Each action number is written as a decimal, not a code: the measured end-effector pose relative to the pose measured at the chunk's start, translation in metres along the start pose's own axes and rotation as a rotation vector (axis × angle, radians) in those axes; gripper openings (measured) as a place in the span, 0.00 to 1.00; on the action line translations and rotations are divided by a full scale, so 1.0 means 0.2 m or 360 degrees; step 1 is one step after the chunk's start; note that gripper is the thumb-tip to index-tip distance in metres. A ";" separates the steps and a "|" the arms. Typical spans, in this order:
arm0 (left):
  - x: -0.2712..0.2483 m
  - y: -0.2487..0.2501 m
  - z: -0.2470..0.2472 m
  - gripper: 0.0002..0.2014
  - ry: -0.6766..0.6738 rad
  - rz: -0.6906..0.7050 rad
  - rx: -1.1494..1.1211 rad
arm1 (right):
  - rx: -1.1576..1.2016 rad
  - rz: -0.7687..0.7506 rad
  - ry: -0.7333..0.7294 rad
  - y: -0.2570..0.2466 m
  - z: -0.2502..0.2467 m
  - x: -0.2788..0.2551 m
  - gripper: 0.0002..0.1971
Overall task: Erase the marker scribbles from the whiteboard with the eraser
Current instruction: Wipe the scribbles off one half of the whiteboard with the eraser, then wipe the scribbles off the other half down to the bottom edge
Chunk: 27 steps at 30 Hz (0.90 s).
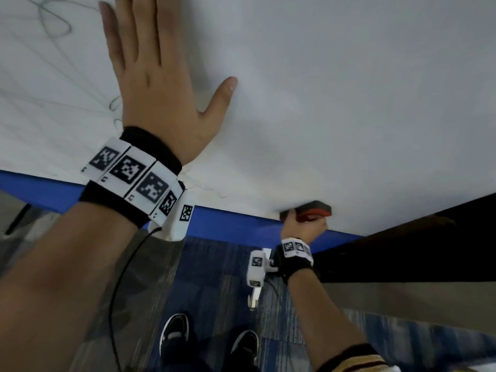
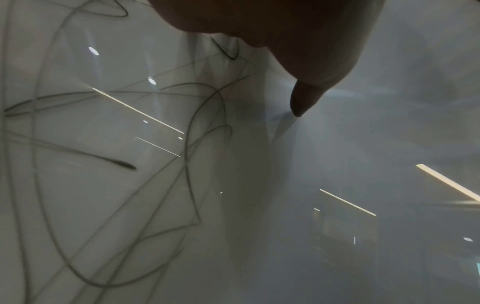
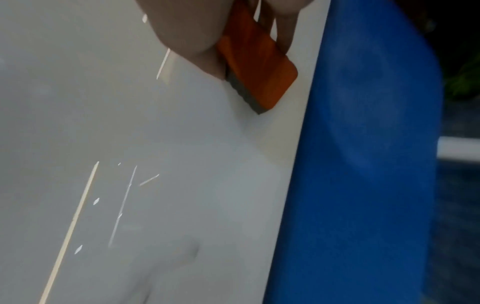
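Observation:
The whiteboard (image 1: 335,89) fills the upper head view, its blue frame (image 1: 228,224) along the lower edge. Thin dark marker scribbles (image 1: 53,25) cover its left part and show as loops (image 2: 109,156) in the left wrist view. My left hand (image 1: 158,84) lies flat on the board with fingers spread and straight. My right hand (image 1: 303,224) grips an orange eraser (image 1: 315,210) with a dark felt side, pressed on the board near the bottom frame. In the right wrist view the eraser (image 3: 255,63) sits between thumb and fingers, close to the blue frame (image 3: 363,164).
Below the board lies blue and grey carpet (image 1: 214,277) with my two dark shoes (image 1: 174,331). A dark surface (image 1: 402,251) runs under the board's right end. A black cable (image 1: 118,291) hangs from my left wrist.

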<state>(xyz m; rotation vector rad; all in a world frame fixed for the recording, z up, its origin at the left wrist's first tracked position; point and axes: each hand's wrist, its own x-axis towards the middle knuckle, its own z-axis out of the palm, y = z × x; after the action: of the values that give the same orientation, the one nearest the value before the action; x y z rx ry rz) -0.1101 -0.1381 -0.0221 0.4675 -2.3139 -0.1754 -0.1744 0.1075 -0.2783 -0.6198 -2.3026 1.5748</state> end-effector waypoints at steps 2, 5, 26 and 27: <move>-0.01 -0.04 -0.01 0.47 -0.0068 0.0034 0.0036 | 0.0169 -0.0051 -0.0096 -0.07 0.18 -0.23 0.19; -0.01 -0.11 -0.04 0.45 -0.0099 0.0138 0.0042 | 0.0091 -0.0334 -0.0292 -0.13 0.36 -0.49 0.22; -0.19 -0.35 -0.25 0.38 -0.0306 0.0283 -0.0412 | -0.0326 -0.3244 -0.0299 -1.46 0.17 -0.32 0.15; -0.17 -0.35 -0.28 0.38 -0.0225 0.0252 -0.0436 | -0.0282 -0.3156 -0.0178 -1.59 0.13 -0.31 0.16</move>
<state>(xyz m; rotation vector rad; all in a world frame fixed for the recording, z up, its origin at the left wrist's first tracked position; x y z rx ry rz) -0.0276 -0.1889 -0.0233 0.1370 -2.4043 -0.4533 -0.1921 -0.0432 0.0086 1.3788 -1.6102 0.3140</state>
